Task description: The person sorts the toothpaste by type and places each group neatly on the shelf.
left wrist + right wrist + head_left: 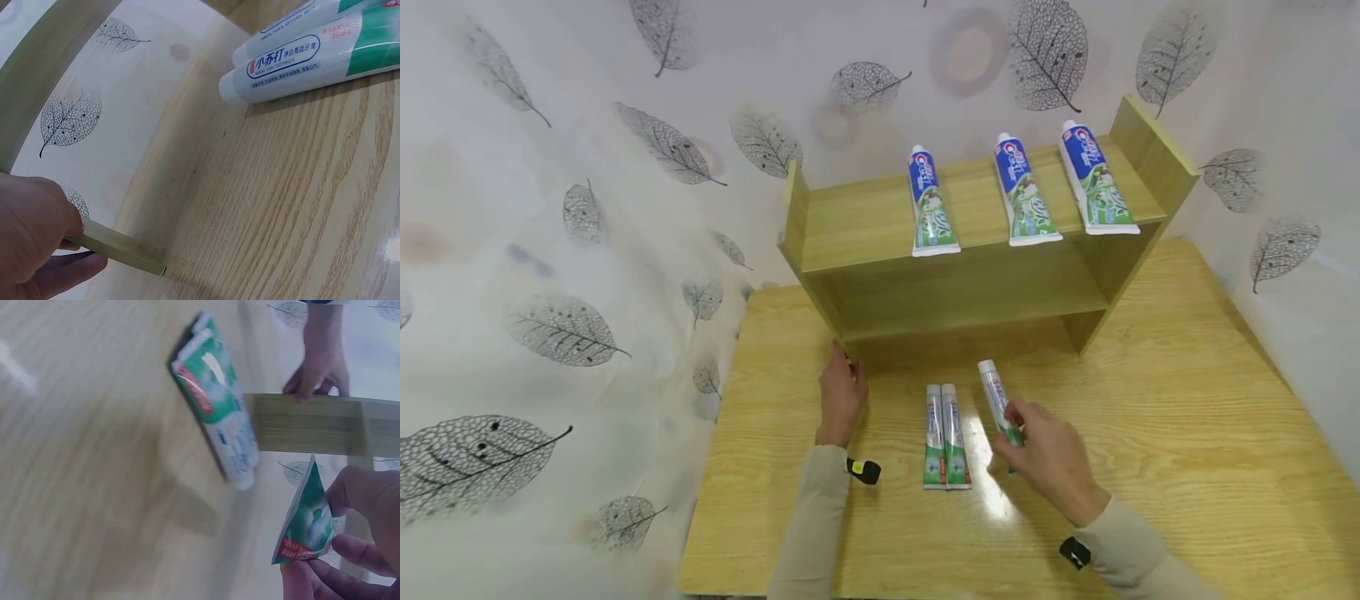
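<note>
My right hand (1051, 454) pinches a white-and-green toothpaste tube (994, 393) near its flat green end. The cap of that tube points toward the shelf in the head view, and the right wrist view shows its crimped end (310, 525) between thumb and fingers. At the wooden shelf (880, 217), my left hand (841, 398) grips the lower front of the left side panel (122, 250). Two matching toothpaste tubes (933, 433) lie side by side on the table between my hands, caps toward the shelf.
On the shelf's top board lie a blue-and-green toothpaste tube (930, 204) and two like it farther right, caps to the back. The shelf stands on a wood-grain table (1195, 433). Leaf-patterned wall covering (572, 333) surrounds the table at the left, back and right.
</note>
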`<action>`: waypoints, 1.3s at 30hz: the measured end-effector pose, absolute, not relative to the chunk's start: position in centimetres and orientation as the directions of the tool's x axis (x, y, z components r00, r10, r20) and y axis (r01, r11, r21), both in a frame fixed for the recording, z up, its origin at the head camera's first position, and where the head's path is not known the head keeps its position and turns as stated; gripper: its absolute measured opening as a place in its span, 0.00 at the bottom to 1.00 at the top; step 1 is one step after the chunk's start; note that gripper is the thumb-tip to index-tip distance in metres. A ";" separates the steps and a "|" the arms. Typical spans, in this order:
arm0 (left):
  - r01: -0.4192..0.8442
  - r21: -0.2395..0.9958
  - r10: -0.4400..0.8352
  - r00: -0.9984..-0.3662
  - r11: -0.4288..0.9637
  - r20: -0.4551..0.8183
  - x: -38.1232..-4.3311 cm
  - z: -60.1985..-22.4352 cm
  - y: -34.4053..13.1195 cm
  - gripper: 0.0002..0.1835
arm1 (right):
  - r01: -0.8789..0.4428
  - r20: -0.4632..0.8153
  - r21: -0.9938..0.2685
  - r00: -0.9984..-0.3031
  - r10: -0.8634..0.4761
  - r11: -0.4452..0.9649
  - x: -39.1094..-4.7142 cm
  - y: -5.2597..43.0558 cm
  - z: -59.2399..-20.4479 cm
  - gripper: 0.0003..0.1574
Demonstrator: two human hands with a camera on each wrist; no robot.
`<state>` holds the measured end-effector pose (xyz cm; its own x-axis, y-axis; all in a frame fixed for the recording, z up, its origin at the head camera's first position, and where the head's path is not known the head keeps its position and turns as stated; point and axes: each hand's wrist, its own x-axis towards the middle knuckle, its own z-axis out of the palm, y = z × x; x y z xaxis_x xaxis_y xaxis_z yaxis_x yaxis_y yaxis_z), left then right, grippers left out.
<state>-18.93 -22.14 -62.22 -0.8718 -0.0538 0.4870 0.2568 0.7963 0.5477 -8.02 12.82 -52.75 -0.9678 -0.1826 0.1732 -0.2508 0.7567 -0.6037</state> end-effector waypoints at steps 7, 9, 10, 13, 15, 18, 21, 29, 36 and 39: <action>0.265 0.525 -0.042 -0.864 0.809 0.502 -19.3 -63.5 -22.4 0.26 | -0.303 0.265 -0.617 -0.949 -0.170 0.726 -8.1 13.6 -50.7 0.24; 0.246 0.548 -0.051 -0.881 0.799 0.471 -19.9 -64.8 -22.9 0.27 | -0.324 0.304 -0.607 -0.938 -0.165 0.725 -8.1 13.9 -50.2 0.23; 0.235 0.563 -0.056 -0.891 0.792 0.451 -20.2 -65.5 -23.2 0.28 | -0.340 0.327 -0.600 -0.930 -0.165 0.724 -8.1 14.0 -50.0 0.23; 0.209 0.568 -0.071 -0.900 0.796 0.430 -20.8 -66.8 -23.4 0.28 | -0.392 0.408 -0.564 -0.898 -0.167 0.727 -8.3 14.4 -49.4 0.21; 0.200 0.562 -0.076 -0.900 0.803 0.429 -21.0 -67.3 -23.6 0.28 | -0.423 0.462 -0.526 -0.870 -0.170 0.738 -8.5 14.6 -48.9 0.20; 0.196 0.551 -0.076 -0.899 0.811 0.431 -21.0 -67.2 -23.5 0.28 | -0.456 0.531 -0.473 -0.830 -0.169 0.754 -8.6 14.9 -48.2 0.19; 0.208 0.562 -0.076 -0.895 0.801 0.440 -20.6 -66.1 -23.4 0.28 | -0.482 0.577 -0.436 -0.798 -0.175 0.760 -8.8 15.3 -47.5 0.18; 0.196 0.540 -0.059 -0.906 0.818 0.419 -21.2 -67.8 -23.8 0.26 | -0.503 0.633 -0.401 -0.756 -0.165 0.766 -10.3 16.4 -45.4 0.17; 0.232 0.518 -0.038 -0.888 0.823 0.458 -20.3 -65.0 -23.1 0.24 | -0.455 0.616 -0.392 -0.776 -0.139 0.800 -13.1 17.1 -44.2 0.16; 0.221 0.540 -0.046 -0.899 0.812 0.436 -20.3 -65.2 -23.5 0.25 | -0.442 0.609 -0.405 -0.783 -0.124 0.801 -14.4 17.4 -44.3 0.16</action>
